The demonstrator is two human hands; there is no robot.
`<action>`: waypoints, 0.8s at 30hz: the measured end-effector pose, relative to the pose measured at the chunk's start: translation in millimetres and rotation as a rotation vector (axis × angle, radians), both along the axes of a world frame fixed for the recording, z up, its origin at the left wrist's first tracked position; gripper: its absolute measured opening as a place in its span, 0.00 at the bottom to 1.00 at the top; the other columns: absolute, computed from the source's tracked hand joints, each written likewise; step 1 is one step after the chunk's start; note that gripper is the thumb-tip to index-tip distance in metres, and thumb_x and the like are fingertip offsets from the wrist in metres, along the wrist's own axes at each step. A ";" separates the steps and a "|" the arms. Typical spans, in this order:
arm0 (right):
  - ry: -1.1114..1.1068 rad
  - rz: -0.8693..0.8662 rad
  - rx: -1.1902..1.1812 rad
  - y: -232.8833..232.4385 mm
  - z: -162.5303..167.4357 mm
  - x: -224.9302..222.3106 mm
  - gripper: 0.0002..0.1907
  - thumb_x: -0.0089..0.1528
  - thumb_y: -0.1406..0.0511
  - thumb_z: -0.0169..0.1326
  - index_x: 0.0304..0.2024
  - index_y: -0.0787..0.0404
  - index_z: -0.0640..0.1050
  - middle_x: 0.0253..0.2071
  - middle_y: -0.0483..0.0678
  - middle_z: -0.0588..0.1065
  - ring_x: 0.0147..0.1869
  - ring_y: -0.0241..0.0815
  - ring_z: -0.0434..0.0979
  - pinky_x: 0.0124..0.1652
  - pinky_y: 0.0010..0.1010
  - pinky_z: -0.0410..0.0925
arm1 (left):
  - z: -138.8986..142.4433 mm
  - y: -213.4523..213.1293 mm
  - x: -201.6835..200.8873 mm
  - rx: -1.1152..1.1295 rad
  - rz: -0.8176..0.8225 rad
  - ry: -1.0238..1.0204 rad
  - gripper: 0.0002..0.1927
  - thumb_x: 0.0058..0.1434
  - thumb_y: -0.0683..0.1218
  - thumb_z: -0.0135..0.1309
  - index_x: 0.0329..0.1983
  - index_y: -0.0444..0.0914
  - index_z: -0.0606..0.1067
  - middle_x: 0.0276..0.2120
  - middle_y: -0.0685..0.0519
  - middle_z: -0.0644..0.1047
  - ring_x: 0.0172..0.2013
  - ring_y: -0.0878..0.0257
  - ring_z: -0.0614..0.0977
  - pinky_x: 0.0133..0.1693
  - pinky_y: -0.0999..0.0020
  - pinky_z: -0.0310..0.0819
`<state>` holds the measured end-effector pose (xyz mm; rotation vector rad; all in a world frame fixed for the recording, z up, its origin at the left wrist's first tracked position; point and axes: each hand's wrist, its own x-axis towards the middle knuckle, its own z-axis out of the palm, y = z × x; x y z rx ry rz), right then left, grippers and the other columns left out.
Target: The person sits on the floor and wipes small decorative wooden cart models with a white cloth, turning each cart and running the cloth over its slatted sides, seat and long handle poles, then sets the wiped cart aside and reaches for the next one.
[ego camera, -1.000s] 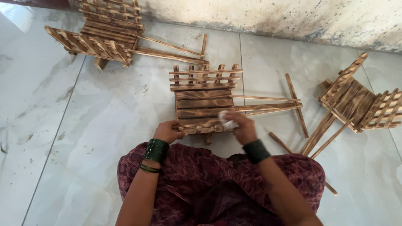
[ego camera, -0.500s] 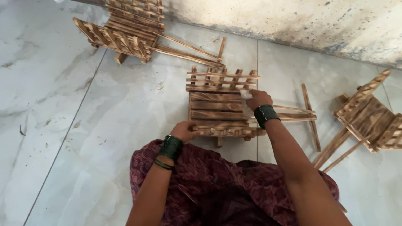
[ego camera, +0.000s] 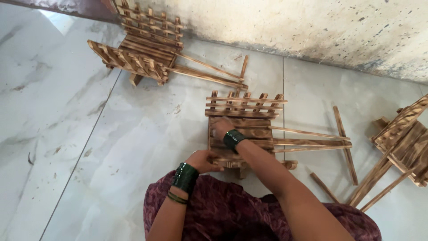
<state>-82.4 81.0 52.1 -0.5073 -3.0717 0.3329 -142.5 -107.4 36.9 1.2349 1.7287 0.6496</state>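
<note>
Head view: a slatted wooden cart (ego camera: 243, 129) sits on the floor (ego camera: 80, 134) at centre. Left hand (ego camera: 203, 159) grips its near edge at 7 o'clock; right hand (ego camera: 220, 128) presses flat, ungripped, on the deck. Hard pressure might snap thin slats or tip it. The cart's bed holds nothing else. Two more carts lie at 11 (ego camera: 138, 49) and 3 o'clock (ego camera: 403, 138).

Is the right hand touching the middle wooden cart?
Touching. The head view shows the right hand lying flat on the slats of the cart.
</note>
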 end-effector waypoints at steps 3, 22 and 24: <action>-0.024 0.095 -0.019 11.0 -0.6 8.2 0.10 0.53 0.63 0.58 0.36 0.57 0.84 0.45 0.56 0.80 0.51 0.59 0.79 0.52 0.48 0.71 | 4.0 2.4 5.8 -0.019 -0.004 0.010 0.35 0.45 0.61 0.72 0.55 0.42 0.81 0.44 0.49 0.85 0.44 0.59 0.87 0.49 0.66 0.80; 0.598 -0.550 -1.427 134.2 66.1 195.3 0.18 0.65 0.70 0.52 0.58 0.62 0.74 0.48 0.48 0.80 0.52 0.46 0.81 0.48 0.40 0.76 | 54.9 34.7 50.9 0.607 0.499 -0.603 0.22 0.65 0.42 0.61 0.62 0.36 0.76 0.53 0.51 0.82 0.49 0.66 0.83 0.51 0.69 0.79; 0.748 -0.508 -1.550 103.9 71.4 188.8 0.16 0.66 0.70 0.49 0.57 0.60 0.73 0.48 0.46 0.80 0.50 0.45 0.81 0.47 0.39 0.78 | 57.4 37.2 54.6 0.598 0.509 -0.738 0.24 0.64 0.42 0.60 0.64 0.36 0.74 0.51 0.52 0.82 0.46 0.66 0.83 0.48 0.69 0.80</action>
